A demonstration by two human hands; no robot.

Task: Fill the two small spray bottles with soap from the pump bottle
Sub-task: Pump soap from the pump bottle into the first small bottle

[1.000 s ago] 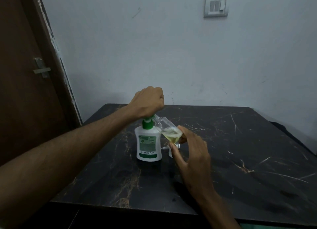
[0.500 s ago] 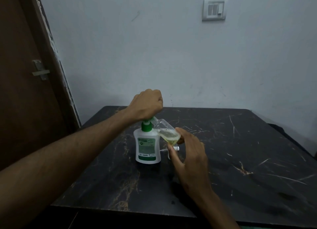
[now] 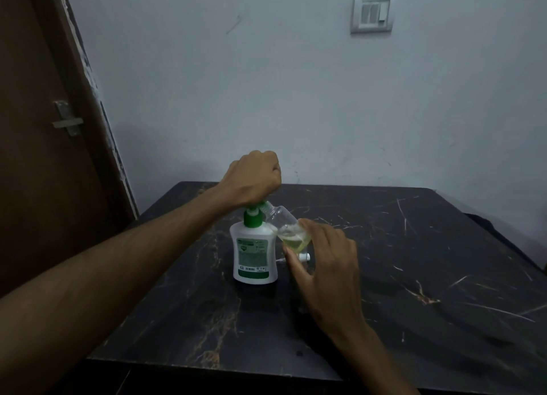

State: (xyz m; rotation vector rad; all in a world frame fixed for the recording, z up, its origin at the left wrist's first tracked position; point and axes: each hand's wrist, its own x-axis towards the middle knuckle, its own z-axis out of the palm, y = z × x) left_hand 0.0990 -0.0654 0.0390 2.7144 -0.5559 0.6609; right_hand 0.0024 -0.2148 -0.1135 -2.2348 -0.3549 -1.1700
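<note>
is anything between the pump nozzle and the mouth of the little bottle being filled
Nothing visible. The small spray bottle, tilted in the right hand, has its open neck right at the spout of the pump bottle, under the left hand on the pump head. Whether the spout enters the neck is unclear.

Plain home room, by the look of it. Painted wall [image 3: 296, 98] showing scuffs at the far side, carrying a white switch plate [image 3: 372, 13] far right; brown wooden door [image 3: 44, 158] with metal latch [image 3: 67, 122] standing left; black marble-patterned table [image 3: 414, 261] sitting near.
</note>
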